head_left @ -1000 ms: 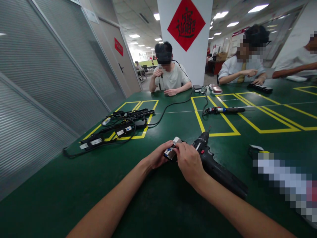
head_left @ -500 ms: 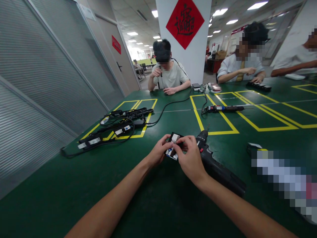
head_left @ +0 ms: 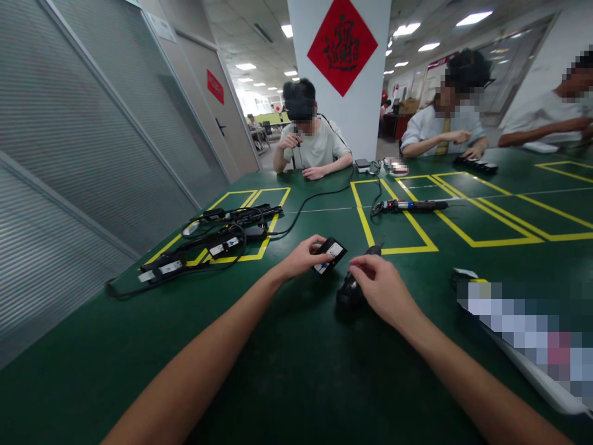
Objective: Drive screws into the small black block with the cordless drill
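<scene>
My left hand [head_left: 308, 256] grips a small black box [head_left: 335, 248], held tilted above the table, with its thumb across the white-labelled face. To the right, my right hand [head_left: 382, 281] is curled over a black power drill [head_left: 351, 293], its fingers bent around it. The chuck and thin bit show beyond the fingers and point away from me. Most of the drill's handle is hidden by my hand and forearm. A narrow gap separates the box from the drill.
Black cabled devices [head_left: 227, 238] with white labels lie at left. A cabled electric screwdriver [head_left: 412, 205] lies at right. Yellow tape [head_left: 407, 250] marks the green table. A blurred-out white-edged object [head_left: 532, 364] lies near right. Co-workers [head_left: 319, 139] sit across.
My right hand has left the box and moved right onto the drill, which has turned so its handle no longer shows. My left hand alone holds the box, now tilted.
</scene>
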The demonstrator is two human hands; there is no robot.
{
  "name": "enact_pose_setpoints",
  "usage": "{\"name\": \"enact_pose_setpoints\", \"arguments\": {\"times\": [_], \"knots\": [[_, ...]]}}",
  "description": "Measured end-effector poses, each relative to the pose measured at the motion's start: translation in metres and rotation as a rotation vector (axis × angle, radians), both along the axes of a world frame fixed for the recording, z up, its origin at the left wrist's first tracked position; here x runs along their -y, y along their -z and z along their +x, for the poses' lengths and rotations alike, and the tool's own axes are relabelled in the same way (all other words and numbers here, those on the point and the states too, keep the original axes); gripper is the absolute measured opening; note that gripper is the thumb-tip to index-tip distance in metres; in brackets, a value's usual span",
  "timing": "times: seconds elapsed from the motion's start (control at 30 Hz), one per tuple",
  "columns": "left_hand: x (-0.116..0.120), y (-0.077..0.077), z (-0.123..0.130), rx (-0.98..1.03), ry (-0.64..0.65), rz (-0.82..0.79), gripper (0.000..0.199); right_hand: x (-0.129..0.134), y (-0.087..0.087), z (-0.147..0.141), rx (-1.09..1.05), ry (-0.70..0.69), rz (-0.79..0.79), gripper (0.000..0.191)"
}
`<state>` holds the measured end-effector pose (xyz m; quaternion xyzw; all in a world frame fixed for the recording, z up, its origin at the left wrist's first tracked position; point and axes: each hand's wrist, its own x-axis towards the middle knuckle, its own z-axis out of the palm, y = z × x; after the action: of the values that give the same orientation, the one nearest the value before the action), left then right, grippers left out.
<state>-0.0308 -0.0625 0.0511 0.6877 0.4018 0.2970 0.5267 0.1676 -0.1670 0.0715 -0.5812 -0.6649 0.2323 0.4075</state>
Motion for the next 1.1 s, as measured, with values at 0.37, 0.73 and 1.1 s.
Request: {"name": "enact_pose_setpoints", "arguments": {"times": [0.37,0.73,1.1], "knots": [[-0.05,0.004,0.033,-0.285,0.222,0.267,0.039,0.031,0.027,0.022,0.549,0.039,-0.039,0.065],[-0.052,0.025,0.029,-0.306,0.092,0.374,0.064,0.032,0.022,-0.004,0.791,0.138,-0.155,0.064],[-0.025,0.045,0.035,-0.193,-0.161,0.345,0.055,0.021,0.01,0.032,0.575,0.06,-0.232,0.082]]}}
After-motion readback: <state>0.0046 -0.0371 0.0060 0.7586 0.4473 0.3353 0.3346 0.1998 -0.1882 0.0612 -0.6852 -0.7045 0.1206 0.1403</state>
